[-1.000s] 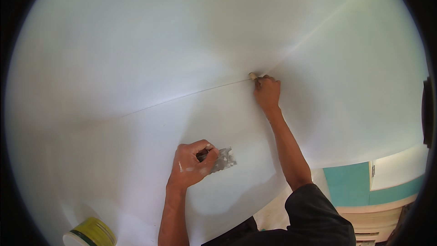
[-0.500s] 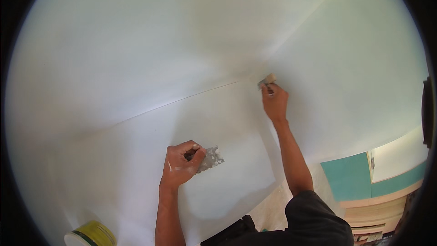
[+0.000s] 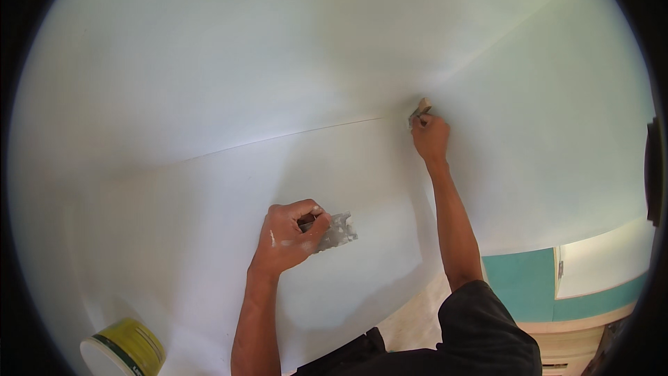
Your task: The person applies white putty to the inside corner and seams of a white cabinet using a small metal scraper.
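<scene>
My left hand (image 3: 289, 237) is closed round a putty knife (image 3: 339, 231), its metal blade smeared with pale filler and pointing right. White smudges mark the back of that hand. Up at the corner, my right hand (image 3: 432, 138) grips a small scraper (image 3: 424, 106) with a grey blade and a tan part; the fingers partly hide it. That scraper lies at or very near the white surface where the seams meet. A thin dark crack line (image 3: 299, 133) runs leftward from there along the joint.
A yellow-green tub with a white end (image 3: 132, 347) is at the lower left. To the lower right stand a teal panel (image 3: 520, 285) and a white panel framed in light wood. A pale wall (image 3: 557, 139) spreads on the right, and a dark object (image 3: 653, 170) sits at the right rim.
The right hand and its scraper have shifted slightly up and right, and the scraper has tilted. The left hand with the putty knife has also moved up and right. The view has shifted a little.
</scene>
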Demonstrator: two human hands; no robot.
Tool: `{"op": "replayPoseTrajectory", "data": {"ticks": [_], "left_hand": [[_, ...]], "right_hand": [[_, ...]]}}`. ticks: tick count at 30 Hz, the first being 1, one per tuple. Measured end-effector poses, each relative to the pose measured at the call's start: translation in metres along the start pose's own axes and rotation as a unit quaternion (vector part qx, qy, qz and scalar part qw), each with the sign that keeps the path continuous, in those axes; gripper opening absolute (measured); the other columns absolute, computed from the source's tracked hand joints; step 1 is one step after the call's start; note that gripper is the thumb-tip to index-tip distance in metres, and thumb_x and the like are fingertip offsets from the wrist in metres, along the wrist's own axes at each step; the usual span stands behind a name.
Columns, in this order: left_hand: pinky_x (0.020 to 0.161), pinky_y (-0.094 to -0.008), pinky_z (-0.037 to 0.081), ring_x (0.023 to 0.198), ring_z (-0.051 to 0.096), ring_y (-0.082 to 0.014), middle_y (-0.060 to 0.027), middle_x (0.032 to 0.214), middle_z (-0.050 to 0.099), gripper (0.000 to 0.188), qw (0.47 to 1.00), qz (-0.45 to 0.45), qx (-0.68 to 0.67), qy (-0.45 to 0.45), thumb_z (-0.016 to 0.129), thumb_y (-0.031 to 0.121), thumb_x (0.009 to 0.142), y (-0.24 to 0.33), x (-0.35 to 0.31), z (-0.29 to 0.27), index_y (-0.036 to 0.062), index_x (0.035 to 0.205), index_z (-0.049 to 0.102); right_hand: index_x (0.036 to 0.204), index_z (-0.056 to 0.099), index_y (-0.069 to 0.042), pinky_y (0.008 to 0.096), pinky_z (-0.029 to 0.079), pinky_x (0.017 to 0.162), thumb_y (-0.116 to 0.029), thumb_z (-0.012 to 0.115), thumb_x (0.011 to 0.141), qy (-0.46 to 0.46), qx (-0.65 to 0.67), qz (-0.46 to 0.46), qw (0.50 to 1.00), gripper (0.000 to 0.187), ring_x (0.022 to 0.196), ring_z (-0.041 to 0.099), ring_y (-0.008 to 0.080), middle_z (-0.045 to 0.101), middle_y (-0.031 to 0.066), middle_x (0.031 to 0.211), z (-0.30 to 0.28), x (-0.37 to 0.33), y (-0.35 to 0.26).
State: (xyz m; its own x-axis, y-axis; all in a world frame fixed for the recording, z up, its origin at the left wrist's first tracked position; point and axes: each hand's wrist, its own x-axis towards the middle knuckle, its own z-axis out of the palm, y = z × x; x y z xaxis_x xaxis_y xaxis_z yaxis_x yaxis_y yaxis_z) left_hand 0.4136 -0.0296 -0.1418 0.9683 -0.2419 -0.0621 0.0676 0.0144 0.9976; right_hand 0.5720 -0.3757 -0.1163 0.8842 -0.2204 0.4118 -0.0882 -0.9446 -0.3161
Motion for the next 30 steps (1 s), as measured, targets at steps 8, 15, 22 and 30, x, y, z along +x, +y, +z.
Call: {"op": "replayPoseTrajectory", "data": {"ticks": [8, 15, 22, 30], "left_hand": [[0.054, -0.0246, 0.04, 0.06, 0.047, -0.0049, -0.0003, 0.065, 0.06, 0.012, 1.0, -0.007, -0.003, -0.003, 0.069, 0.002, 0.089, -0.001, -0.001, -0.002, -0.0037, 0.079, 0.066], [0.052, -0.0247, 0.038, 0.058, 0.045, -0.0047, 0.0006, 0.063, 0.058, 0.014, 1.0, 0.002, 0.0, -0.005, 0.07, 0.005, 0.09, -0.001, -0.001, -0.003, -0.003, 0.08, 0.067], [0.051, -0.0249, 0.037, 0.057, 0.043, -0.0042, 0.001, 0.062, 0.057, 0.014, 1.0, 0.006, 0.007, -0.01, 0.07, 0.006, 0.091, -0.002, -0.001, -0.004, -0.0024, 0.08, 0.067], [0.048, -0.0251, 0.036, 0.054, 0.043, -0.0042, 0.0017, 0.059, 0.056, 0.012, 1.0, 0.02, 0.001, 0.001, 0.069, 0.005, 0.09, -0.002, -0.002, -0.003, -0.0018, 0.08, 0.068]], "right_hand": [[0.069, 0.063, 0.006, 0.0459, 0.046, 0.059, -0.016, 0.068, 0.088, 0.001, -0.004, 0.002, 1.0, 0.029, 0.057, 0.059, 0.0393, 0.06, 0.0232, 0.062, -0.006, -0.003, -0.013], [0.068, 0.062, 0.005, 0.0447, 0.045, 0.055, -0.013, 0.067, 0.088, 0.037, -0.019, -0.012, 0.999, 0.028, 0.051, 0.056, 0.0371, 0.058, 0.0214, 0.058, -0.004, -0.01, -0.022], [0.068, 0.064, 0.004, 0.0442, 0.047, 0.056, -0.013, 0.069, 0.088, 0.05, -0.009, -0.018, 0.999, 0.026, 0.051, 0.057, 0.0371, 0.06, 0.0205, 0.058, 0.006, -0.003, -0.011], [0.068, 0.064, 0.004, 0.044, 0.046, 0.055, -0.013, 0.068, 0.087, 0.048, -0.011, -0.024, 0.999, 0.026, 0.051, 0.056, 0.0376, 0.058, 0.0209, 0.057, 0.01, 0.004, -0.012]]}}
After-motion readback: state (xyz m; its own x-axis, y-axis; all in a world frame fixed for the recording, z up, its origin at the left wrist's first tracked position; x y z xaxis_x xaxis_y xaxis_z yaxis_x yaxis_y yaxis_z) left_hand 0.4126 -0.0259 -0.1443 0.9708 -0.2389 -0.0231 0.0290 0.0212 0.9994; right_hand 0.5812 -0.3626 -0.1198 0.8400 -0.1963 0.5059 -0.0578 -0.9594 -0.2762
